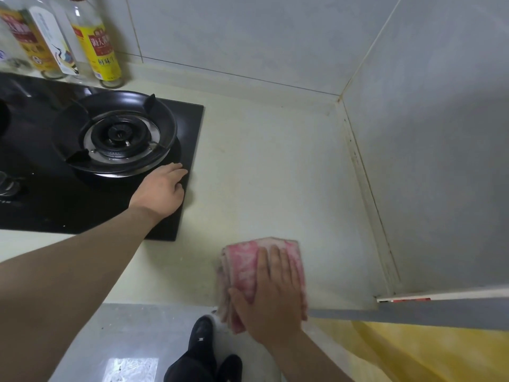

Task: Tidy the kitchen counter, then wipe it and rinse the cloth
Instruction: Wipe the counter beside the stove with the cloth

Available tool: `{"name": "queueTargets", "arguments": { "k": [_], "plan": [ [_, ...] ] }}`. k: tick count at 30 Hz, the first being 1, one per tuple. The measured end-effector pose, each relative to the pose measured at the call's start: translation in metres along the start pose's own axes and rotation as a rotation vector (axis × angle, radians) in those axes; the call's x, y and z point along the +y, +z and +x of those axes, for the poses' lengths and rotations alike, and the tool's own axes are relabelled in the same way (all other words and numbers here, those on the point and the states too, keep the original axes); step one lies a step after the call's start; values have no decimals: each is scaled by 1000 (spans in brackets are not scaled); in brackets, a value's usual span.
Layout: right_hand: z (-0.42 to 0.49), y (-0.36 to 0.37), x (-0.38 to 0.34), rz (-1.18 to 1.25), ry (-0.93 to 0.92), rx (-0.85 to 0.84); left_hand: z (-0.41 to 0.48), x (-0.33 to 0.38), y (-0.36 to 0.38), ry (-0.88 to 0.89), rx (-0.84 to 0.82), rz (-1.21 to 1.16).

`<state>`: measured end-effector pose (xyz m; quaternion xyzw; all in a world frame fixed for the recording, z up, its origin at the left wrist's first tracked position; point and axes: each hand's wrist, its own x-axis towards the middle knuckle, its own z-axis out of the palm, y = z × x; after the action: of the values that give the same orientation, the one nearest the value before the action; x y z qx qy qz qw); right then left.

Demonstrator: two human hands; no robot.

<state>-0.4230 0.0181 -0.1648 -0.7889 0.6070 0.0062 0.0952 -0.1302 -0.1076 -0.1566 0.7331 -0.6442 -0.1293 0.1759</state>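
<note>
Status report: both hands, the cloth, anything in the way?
Right hand flat, pressing pink cloth on counter at front edge. Left hand open, resting on stove corner. Bottles behind stove, apart from cloth.

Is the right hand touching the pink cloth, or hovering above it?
Touching. The head view shows the right hand lying flat on the pink cloth, straight fingers pressed onto it at the front edge of the counter.
</note>
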Motion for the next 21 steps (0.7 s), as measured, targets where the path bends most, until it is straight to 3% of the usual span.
{"name": "queueTargets", "arguments": {
  "k": [7, 16, 21],
  "plan": [
    [7, -3, 36, -6, -88, 0, -2, -1, 0, -5, -11, 6],
    [3, -26, 141, -19, 212, -23, -1, -1, 0, -4, -12, 1],
    [3, -27, 136, -32, 263, -5, 0, -4, 2, -5, -14, 6]
  ]
}}
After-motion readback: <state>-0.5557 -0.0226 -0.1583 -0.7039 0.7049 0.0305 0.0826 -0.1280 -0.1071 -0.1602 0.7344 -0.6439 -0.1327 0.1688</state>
